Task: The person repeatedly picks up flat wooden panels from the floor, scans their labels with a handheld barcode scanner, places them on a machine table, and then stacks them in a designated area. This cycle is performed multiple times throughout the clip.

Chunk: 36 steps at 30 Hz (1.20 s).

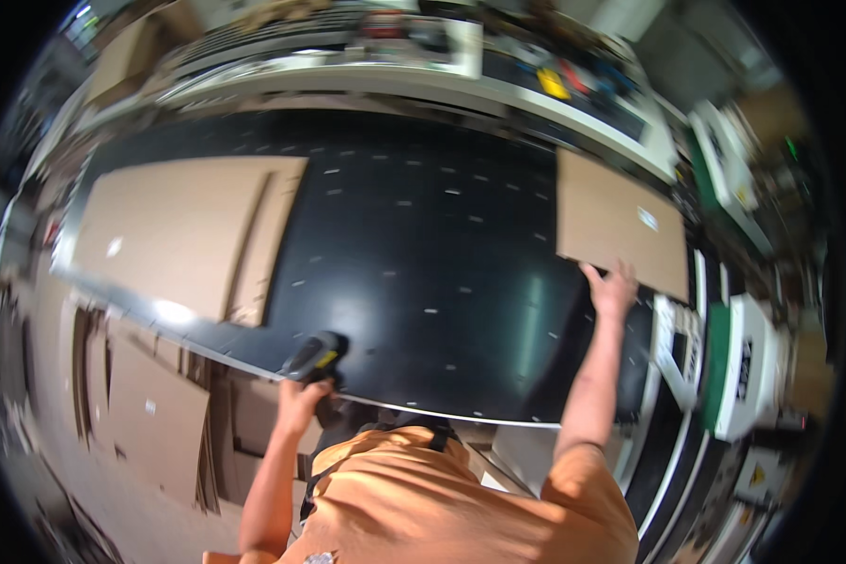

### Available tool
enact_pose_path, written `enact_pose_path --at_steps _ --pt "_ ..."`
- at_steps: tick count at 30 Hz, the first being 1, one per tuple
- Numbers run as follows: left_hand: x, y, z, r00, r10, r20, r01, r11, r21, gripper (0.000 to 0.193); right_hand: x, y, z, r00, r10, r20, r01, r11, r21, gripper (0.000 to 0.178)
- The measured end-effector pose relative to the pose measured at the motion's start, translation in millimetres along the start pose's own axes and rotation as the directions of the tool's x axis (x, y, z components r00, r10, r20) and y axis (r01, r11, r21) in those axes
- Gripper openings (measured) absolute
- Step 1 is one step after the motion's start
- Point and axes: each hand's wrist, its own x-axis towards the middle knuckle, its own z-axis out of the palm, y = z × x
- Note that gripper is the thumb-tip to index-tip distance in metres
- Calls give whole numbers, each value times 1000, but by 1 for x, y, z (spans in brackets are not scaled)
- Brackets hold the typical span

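My left hand (303, 399), at the table's near edge, is wrapped around a black handheld scanner with a yellow mark (315, 357). The scanner's head points away from me over the black table (395, 282). My right hand (613, 289) reaches out to a tan flat panel (616, 211) at the far right. Its fingers are spread and rest on the panel's near edge. A small white label shows on that panel. On the left of the table lies a larger tan panel (174, 230) with a dark groove near its right end and a small white label.
Behind the table runs a white machine beam (348, 73), with yellow and red items (555, 83) on it. White and green machine units (743, 367) stand at the right. Brown panels (155, 404) lean upright below the table's left side.
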Motion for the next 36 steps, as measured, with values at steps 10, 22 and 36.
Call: enact_pose_path --at_steps 10,22,36 --pt "-12 13 -123 955 115 -272 -169 969 -182 46 -88 -408 -19 574 -783 -239 747 383 543 66" --pt "-7 24 -214 923 -139 -359 64 975 -213 61 -152 -636 -23 469 -881 -59 819 409 403 67" --pt "-137 -53 -210 943 -25 -333 -73 958 -278 61 -328 -419 -63 504 -856 -114 815 427 391 65"
